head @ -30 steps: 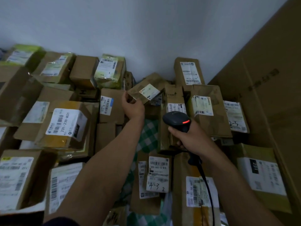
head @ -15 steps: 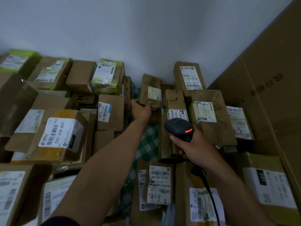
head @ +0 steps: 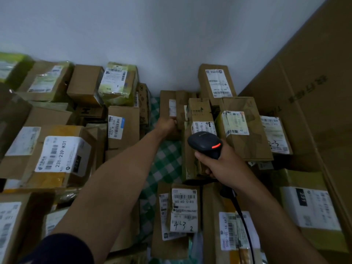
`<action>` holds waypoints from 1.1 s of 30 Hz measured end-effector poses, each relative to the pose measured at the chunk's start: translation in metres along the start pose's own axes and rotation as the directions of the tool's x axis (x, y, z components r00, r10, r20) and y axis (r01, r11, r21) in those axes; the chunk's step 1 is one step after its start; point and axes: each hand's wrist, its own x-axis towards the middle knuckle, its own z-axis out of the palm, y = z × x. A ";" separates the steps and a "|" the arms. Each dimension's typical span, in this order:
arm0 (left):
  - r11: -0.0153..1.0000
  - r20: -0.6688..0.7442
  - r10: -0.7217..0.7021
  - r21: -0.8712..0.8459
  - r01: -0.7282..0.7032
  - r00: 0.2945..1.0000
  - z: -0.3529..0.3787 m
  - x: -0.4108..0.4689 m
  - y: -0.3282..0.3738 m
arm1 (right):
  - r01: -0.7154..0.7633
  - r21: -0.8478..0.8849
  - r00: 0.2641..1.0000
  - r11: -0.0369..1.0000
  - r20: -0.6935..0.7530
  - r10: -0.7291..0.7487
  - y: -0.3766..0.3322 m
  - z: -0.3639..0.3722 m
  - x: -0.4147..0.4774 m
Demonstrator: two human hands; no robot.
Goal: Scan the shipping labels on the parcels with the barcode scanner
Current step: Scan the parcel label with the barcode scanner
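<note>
Here the black barcode scanner (head: 204,142), red light glowing, faces brown labelled parcels (head: 202,119).

Supporting surface: green-and-white checked cloth (head: 167,164), showing as a narrow strip running from the white wall (head: 171,44) toward the viewer. Cardboard parcels are crowding it on both sides. Lying at its left edge: upright brown box with a blue-edged label (head: 123,126). Sitting at its right edge: tall taped parcel (head: 190,159). Lying across its near end: flat parcel with a label handwritten "413 2" (head: 182,210). Standing at its far end against the wall: brown parcel with a small white label (head: 169,105).
</note>
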 end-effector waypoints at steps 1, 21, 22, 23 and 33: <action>0.999 -0.024 0.035 0.032 -0.034 0.999 -0.002 -0.011 0.002 | 0.000 -0.004 1.000 1.000 -0.002 0.000 0.000 0.000 -0.001; 0.834 -0.504 0.224 0.542 0.104 0.834 -0.091 -0.060 -0.031 | 0.010 -0.028 0.999 1.000 0.053 -0.009 -0.005 0.009 -0.009; 0.836 -0.527 0.225 0.536 0.116 0.819 -0.093 -0.061 -0.029 | 0.010 -0.034 0.999 0.999 0.047 -0.008 -0.004 0.011 -0.008; 0.835 -0.542 0.228 0.536 0.123 0.809 -0.094 -0.060 -0.030 | 0.014 -0.040 0.999 0.999 0.043 -0.012 -0.004 0.012 -0.008; 0.909 -0.499 0.163 0.412 0.068 0.851 -0.105 -0.066 -0.037 | 0.024 -0.102 1.000 0.994 0.002 -0.024 0.005 0.013 0.000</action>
